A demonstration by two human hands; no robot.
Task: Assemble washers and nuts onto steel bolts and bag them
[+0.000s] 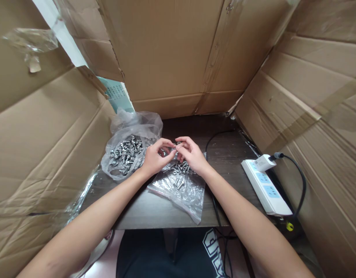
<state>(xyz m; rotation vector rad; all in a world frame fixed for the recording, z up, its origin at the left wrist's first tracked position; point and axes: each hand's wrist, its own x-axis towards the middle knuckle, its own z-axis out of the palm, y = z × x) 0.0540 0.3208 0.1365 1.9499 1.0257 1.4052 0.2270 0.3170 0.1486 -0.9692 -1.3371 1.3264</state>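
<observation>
My left hand (158, 155) and my right hand (190, 153) meet fingertip to fingertip above the table, thumbs and index fingers pinched together. Whatever sits between them is tiny and mostly covered by the fingers. Right below lies a flat clear plastic bag (192, 195) with loose metal bolts (180, 181) on it, partly hidden by my right hand. To the left of my left hand stands an opened, crumpled plastic bag (111, 148) filled with many shiny metal bolts (127, 152).
Cardboard walls (178, 54) enclose the dark wooden table (134, 216) at the back and both sides. On the right lies a white power strip (263, 187) with a plugged-in adapter (265, 163). A black cable (209, 144) runs across the table behind my right forearm.
</observation>
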